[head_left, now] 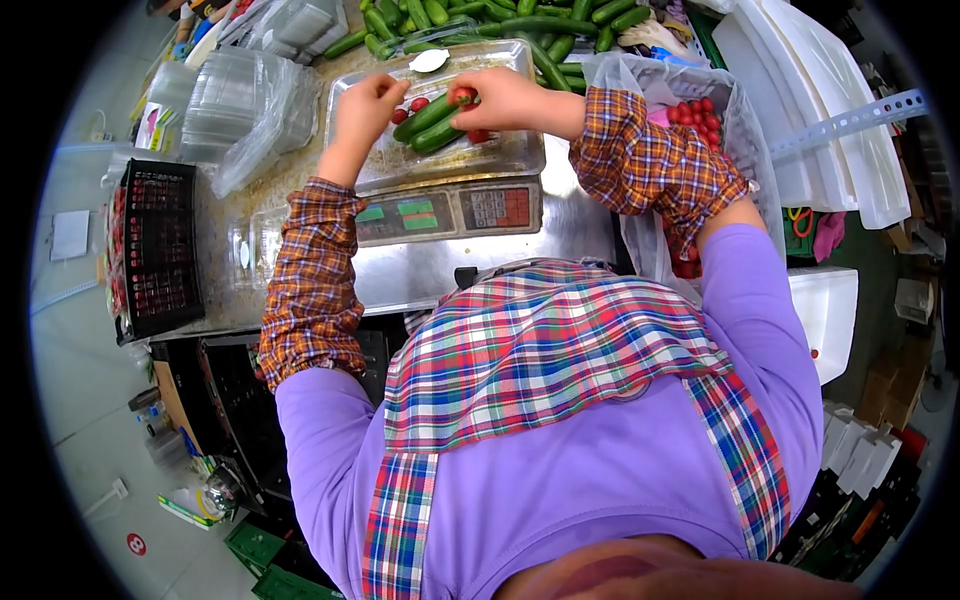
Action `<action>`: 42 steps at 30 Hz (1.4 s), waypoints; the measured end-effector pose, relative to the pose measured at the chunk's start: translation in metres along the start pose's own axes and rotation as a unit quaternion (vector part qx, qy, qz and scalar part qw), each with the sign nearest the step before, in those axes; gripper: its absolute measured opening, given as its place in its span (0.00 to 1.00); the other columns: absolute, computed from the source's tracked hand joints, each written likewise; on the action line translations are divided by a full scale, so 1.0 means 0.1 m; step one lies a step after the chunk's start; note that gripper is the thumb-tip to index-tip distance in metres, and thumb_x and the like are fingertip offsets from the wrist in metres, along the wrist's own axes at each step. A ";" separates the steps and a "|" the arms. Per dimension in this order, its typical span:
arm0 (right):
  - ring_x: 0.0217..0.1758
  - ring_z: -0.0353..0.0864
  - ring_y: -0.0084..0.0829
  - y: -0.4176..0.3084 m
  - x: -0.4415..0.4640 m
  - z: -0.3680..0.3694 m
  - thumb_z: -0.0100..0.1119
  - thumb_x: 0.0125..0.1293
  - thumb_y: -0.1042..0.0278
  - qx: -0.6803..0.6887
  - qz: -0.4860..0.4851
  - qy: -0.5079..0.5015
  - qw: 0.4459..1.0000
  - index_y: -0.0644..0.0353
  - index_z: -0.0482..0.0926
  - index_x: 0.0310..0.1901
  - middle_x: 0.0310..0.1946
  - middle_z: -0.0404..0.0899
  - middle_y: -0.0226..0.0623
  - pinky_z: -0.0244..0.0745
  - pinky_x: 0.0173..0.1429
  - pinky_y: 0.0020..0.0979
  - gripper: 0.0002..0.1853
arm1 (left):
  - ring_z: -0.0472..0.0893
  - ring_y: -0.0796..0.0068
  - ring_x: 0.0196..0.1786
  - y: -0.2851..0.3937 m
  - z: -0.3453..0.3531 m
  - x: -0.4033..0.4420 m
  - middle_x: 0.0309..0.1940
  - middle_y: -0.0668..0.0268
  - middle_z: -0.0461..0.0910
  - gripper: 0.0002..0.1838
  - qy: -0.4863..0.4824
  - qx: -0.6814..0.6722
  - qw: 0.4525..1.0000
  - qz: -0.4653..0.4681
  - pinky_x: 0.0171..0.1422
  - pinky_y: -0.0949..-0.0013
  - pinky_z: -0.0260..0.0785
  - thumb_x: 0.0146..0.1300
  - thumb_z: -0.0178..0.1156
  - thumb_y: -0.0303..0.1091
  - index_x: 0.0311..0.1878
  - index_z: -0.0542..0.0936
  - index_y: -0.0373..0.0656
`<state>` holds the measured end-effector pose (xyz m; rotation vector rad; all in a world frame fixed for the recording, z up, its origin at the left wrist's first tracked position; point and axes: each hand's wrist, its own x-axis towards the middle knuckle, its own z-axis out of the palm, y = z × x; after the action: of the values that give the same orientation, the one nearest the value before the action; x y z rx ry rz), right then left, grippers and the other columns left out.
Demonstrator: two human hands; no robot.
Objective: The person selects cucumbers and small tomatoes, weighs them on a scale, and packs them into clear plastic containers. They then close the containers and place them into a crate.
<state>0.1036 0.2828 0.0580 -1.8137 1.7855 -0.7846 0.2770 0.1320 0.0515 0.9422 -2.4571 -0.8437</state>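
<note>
Two cucumbers (pixel 432 126) lie side by side on the scale's tray (pixel 345 140), with a few small red tomatoes (pixel 419 104) around them. My right hand (pixel 492 100) is over the right ends of the cucumbers, its fingers closed on a red tomato (pixel 463 96). My left hand (pixel 372 105) is at the left of the cucumbers, thumb and fingertips pressed together near a tomato; anything between them is too small to make out. A white oval piece (pixel 429 61) rests above the cucumbers. Below the tray is the scale's display and keypad (pixel 500 208).
Many cucumbers (pixel 560 28) are piled behind the scale. Clear plastic containers (pixel 235 105) stand stacked at the back left, above a black crate (pixel 158 250). On the right, a lined crate holds red tomatoes (pixel 697 120), beside white foam boxes (pixel 800 110).
</note>
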 end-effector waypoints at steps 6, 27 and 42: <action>0.38 0.80 0.23 0.09 0.07 0.19 0.64 0.57 0.66 0.318 0.138 -0.032 0.937 0.59 0.75 0.49 0.36 0.78 0.34 0.77 0.32 0.25 0.18 | 0.78 0.77 0.26 0.12 -0.10 0.05 0.30 0.63 0.83 0.18 -0.043 -0.061 0.994 -0.079 0.30 0.72 0.70 0.60 0.61 0.46 0.38 0.80 0.36; 0.28 0.80 0.30 -0.10 0.07 0.05 0.57 0.63 0.50 0.142 0.064 -0.052 0.986 0.59 0.79 0.47 0.29 0.81 0.36 0.75 0.33 0.30 0.21 | 0.79 0.55 0.42 0.05 -0.14 -0.35 0.37 0.60 0.82 0.10 -0.020 0.171 0.976 0.130 0.47 0.57 0.70 0.54 0.63 0.36 0.40 0.83 0.49; 0.24 0.78 0.24 0.04 0.09 0.06 0.60 0.63 0.63 0.348 0.108 -0.018 0.931 0.65 0.75 0.48 0.28 0.78 0.36 0.74 0.24 0.24 0.16 | 0.78 0.53 0.33 0.24 0.07 -0.35 0.26 0.55 0.79 0.12 -0.018 0.118 0.986 0.120 0.38 0.57 0.70 0.51 0.65 0.40 0.27 0.79 0.39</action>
<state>0.1047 0.2738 0.0513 -1.1362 1.3925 -1.1045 0.2866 0.1737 0.0572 0.6885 -2.6758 -0.5013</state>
